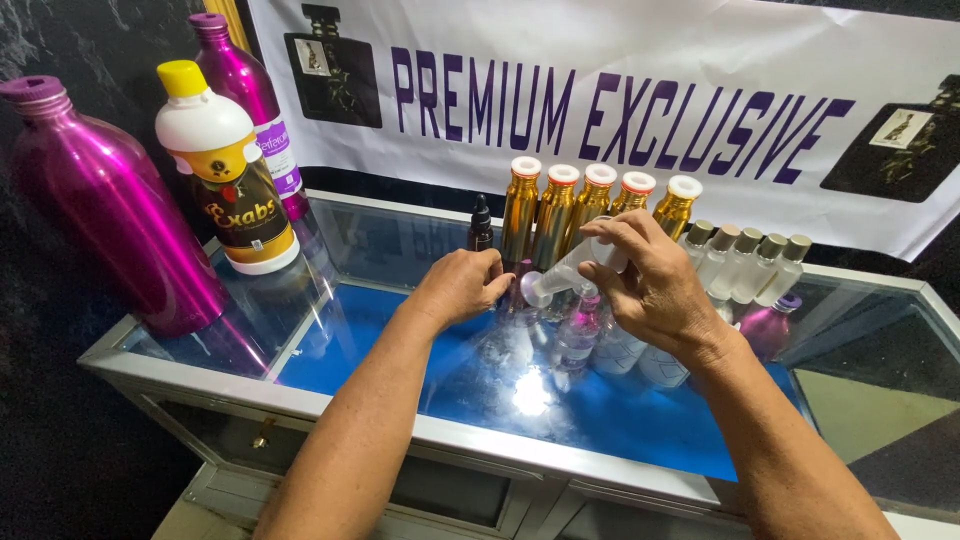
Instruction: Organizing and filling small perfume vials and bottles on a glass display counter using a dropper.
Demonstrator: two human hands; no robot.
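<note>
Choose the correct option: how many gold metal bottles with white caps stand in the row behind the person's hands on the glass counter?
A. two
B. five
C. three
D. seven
B: five gold metal bottles with white caps stand side by side at the back of the glass counter, just behind the left hand and the right hand, which holds a small clear bottle tilted.

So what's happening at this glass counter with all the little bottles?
A person stands at a glass display counter and works with both hands. The right hand holds a small clear bottle tipped on its side, its neck pointing toward the left hand, which is closed just in front of it. Behind the hands stand a row of gold bottles with white caps, a small dark dropper bottle and some clear spray vials. Big magenta metal bottles stand at the left.
</note>
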